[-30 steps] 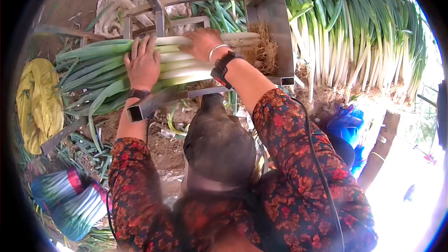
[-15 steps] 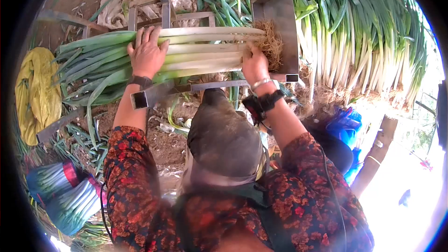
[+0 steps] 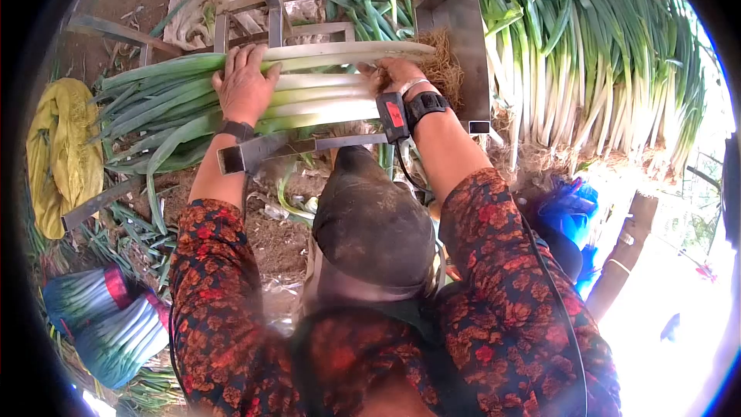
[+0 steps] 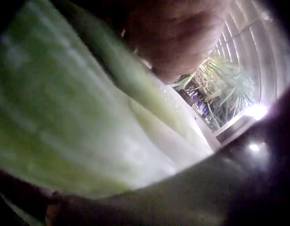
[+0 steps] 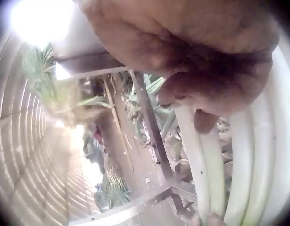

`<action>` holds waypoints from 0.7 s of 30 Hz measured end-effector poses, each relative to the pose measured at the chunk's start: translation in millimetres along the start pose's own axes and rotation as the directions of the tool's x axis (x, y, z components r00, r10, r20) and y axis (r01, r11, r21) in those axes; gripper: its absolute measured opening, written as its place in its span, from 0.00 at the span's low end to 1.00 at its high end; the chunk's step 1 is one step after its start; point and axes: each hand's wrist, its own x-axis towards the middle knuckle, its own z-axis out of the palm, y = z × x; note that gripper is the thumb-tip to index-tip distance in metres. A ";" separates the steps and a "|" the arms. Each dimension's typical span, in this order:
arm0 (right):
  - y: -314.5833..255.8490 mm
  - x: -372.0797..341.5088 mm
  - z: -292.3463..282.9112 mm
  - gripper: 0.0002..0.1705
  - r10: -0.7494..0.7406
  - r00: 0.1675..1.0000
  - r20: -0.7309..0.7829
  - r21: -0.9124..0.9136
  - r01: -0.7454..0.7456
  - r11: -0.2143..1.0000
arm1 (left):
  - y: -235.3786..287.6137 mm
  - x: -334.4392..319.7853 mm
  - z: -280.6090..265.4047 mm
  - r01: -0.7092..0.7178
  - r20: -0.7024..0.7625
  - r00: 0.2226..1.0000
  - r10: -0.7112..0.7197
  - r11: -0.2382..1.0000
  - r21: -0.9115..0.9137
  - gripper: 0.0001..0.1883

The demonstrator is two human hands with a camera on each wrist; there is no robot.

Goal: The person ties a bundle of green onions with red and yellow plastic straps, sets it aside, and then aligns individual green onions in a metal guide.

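A bundle of long green onions (image 3: pixel 316 104) lies crosswise in a metal frame (image 3: pixel 472 38), leaves to the left. Their roots (image 3: pixel 446 69) sit against the frame's right end plate. My left hand (image 3: pixel 245 86) rests over the bundle where green turns to white, fingers extended across the stalks. Nearer the roots, my right hand (image 3: pixel 400 72) is on the white stalks with its fingers curled down among them. In the right wrist view, bent fingers (image 5: pixel 206 94) overlap the white stalks (image 5: pixel 194 146); part of the grip is hidden. Blurred stalks (image 4: pixel 79 108) fill the left wrist view.
A tall stand of green onions (image 3: pixel 579 54) fills the right rear. Left of the frame is a yellow sack (image 3: pixel 62 158); wrapped onion bundles (image 3: pixel 120 332) lie below it. Blue plastic (image 3: pixel 570 205) is at right. A square tube end (image 3: pixel 230 160) juts beside my left wrist.
My right hand went from the middle of the stalks to the near side by the roots, then back left onto the white stalks. My left hand stays over the bundle.
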 end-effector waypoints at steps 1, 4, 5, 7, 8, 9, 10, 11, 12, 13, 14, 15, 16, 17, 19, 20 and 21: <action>0.4 6.7 -6.8 0.10 0.010 1.000 -0.027 0.020 -0.010 1.000 | 0.5 -3.0 2.5 0.005 0.006 1.000 -0.005 1.000 -0.016 0.25; 11.8 -30.4 0.6 0.08 -0.249 0.968 -0.025 -0.253 0.234 0.939 | -0.1 -2.9 3.5 0.005 0.002 1.000 -0.005 1.000 -0.025 0.25; 25.7 -51.7 4.6 0.09 -0.368 0.929 -0.040 -0.358 0.331 0.873 | -0.8 -2.4 3.6 -0.006 -0.013 1.000 0.006 1.000 -0.024 0.25; 40.2 -81.2 -22.5 0.09 -0.628 0.742 0.235 -0.595 0.621 0.510 | -1.5 -4.1 4.1 -0.029 -0.035 0.999 0.028 0.999 -0.022 0.24; 50.8 -104.6 -35.1 0.11 -0.642 0.724 0.254 -0.668 0.611 0.425 | -1.8 -4.1 2.4 -0.024 -0.032 0.999 0.024 1.000 -0.016 0.24; 62.0 -129.2 -48.4 0.12 -0.655 0.705 0.271 -0.734 0.592 0.334 | -0.6 -4.5 0.0 -0.025 -0.030 0.999 0.025 1.000 -0.013 0.24; 73.8 -138.3 -72.0 0.10 -0.626 0.748 0.223 -0.818 0.493 0.298 | 2.3 -5.0 -0.8 -0.029 -0.029 0.999 0.028 1.000 -0.013 0.24; 89.2 -138.2 -103.7 0.09 -0.599 0.783 0.168 -0.887 0.385 0.255 | 1.8 -5.7 2.3 -0.045 -0.057 0.997 0.045 0.999 -0.008 0.24; 109.2 -135.9 -139.8 0.09 -0.563 0.798 0.215 -0.930 0.344 0.132 | -2.7 -6.1 7.6 -0.064 -0.086 0.994 0.063 0.998 -0.003 0.24; 131.1 -129.2 -178.3 0.10 -0.524 0.813 0.253 -0.954 0.300 0.005 | -4.4 -5.8 11.1 -0.085 -0.118 0.989 0.084 0.996 -0.001 0.24; 155.2 -114.5 -222.1 0.11 -0.287 0.907 0.309 -0.938 0.239 -0.252 | -1.8 -6.2 7.7 -0.082 -0.120 0.989 0.086 0.996 0.038 0.24; 171.0 -110.1 -252.5 0.13 -0.037 0.962 0.270 -0.843 0.218 -0.491 | -4.1 -5.4 6.4 -0.125 -0.126 0.984 0.126 0.992 0.011 0.23; 170.7 -127.5 -255.3 0.15 0.008 0.949 0.317 -0.812 0.275 -0.515 | -3.6 -5.2 3.2 -0.123 -0.092 0.988 0.123 0.992 0.012 0.23; 168.8 -123.4 -264.0 0.17 0.074 0.966 0.247 -0.838 0.251 -0.484 | -5.9 -5.9 1.8 -0.117 -0.040 0.992 0.117 0.993 0.003 0.23; 155.6 -111.1 -281.4 0.17 0.131 0.978 0.162 -0.859 0.205 -0.469 | -18.9 -5.5 7.8 -0.173 -0.002 0.985 0.173 0.984 -0.028 0.23; 131.4 -98.5 -289.0 0.15 0.077 0.983 0.168 -0.841 0.184 -0.509 | -13.8 -6.5 2.6 -0.139 0.048 0.989 0.139 0.990 -0.008 0.24; 100.0 -80.1 -298.9 0.13 -0.050 0.968 0.246 -0.730 0.152 -0.666 | -9.9 -6.6 -3.1 -0.101 0.094 0.991 0.099 0.995 0.017 0.24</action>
